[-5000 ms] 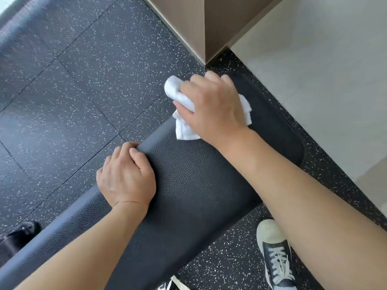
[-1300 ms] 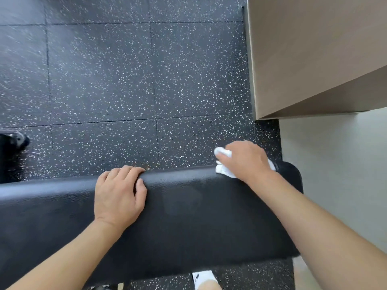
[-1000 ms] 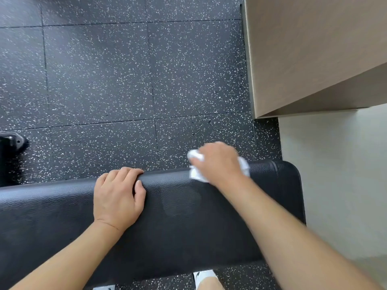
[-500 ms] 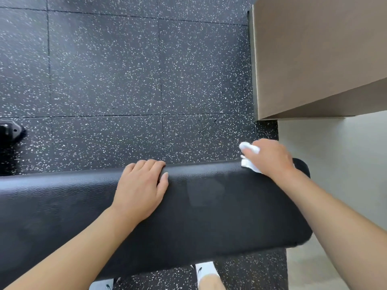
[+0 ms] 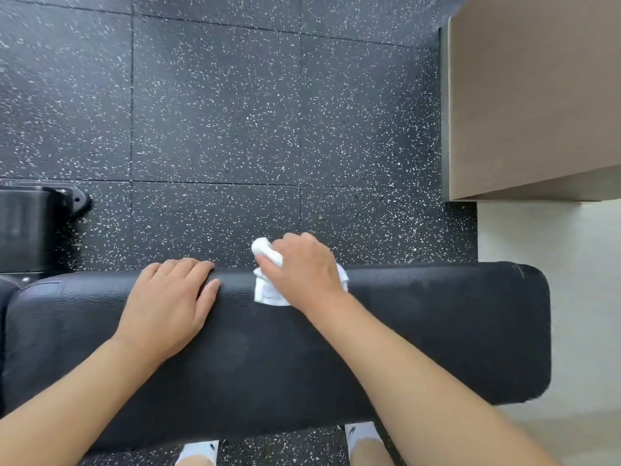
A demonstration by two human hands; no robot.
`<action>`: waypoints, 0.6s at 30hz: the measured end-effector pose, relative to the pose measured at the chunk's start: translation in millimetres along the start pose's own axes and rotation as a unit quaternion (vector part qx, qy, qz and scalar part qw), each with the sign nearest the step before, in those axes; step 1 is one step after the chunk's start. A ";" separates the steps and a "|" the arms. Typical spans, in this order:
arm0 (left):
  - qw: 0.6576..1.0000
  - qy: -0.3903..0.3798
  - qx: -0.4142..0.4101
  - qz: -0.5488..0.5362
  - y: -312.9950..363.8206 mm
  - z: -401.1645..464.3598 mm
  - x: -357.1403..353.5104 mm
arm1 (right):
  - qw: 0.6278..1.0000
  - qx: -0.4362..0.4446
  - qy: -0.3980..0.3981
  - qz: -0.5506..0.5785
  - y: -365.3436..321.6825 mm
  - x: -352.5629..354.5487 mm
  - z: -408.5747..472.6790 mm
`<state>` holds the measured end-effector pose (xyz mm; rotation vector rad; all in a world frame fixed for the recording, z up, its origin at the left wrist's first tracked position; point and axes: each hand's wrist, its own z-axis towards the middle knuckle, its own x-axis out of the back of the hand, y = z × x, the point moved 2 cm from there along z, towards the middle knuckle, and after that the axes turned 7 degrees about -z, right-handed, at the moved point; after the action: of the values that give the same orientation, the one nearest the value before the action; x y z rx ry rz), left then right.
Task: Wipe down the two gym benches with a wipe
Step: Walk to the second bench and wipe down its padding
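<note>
At the far left of the frame a dark piece of gym equipment [image 5: 30, 227] sits on the speckled floor [image 5: 215, 112], just beyond the corner of the bench [image 5: 453, 331] I am cleaning. The bench pad runs across the lower half of the picture, its long axis left to right, and I stand at its near side with my shoes [image 5: 198, 450] showing under the bottom edge.

My left hand [image 5: 168, 304] lies flat left of centre, fingers straight and together, tips reaching the far edge of the pad. It presses down and holds nothing.

Just to its right, apart from it, my right hand [image 5: 302, 274] is curled over the white wipe [image 5: 267, 290], bunching it and pressing it on the pad's far edge. A rolled end of the wipe pokes out past my fingers towards the top of the frame.

Further right the pad stretches bare to its rounded end, near the pale floor [image 5: 571, 297] and below the wooden cabinet [image 5: 531, 95] in the upper right corner. I judge that the next stroke runs along the long axis. The wiping hand is the nearer one to the stretch on the right.
</note>
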<state>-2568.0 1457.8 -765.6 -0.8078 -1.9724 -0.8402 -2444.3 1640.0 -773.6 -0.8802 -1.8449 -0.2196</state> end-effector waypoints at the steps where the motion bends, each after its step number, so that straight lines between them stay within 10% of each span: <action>1: 1.000 0.002 -0.001 0.002 -3.2 -0.1 0.3 | 1.000 -0.025 -0.009 -0.009 20.5 5.6 -2.7; 8: 0.999 0.023 0.006 -0.028 -3.7 1.8 -4.1 | 0.970 -0.196 -0.061 -0.129 128.3 38.7 -22.2; 18: 0.995 0.030 0.034 -0.088 -70.7 -15.4 10.3 | 0.999 -0.008 -0.007 -0.038 -151.2 -36.4 34.9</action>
<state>-2621.1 1407.7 -768.3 -0.5684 -2.0282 -0.8828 -2561.9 1533.0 -784.6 -0.8254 -1.8939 -0.2774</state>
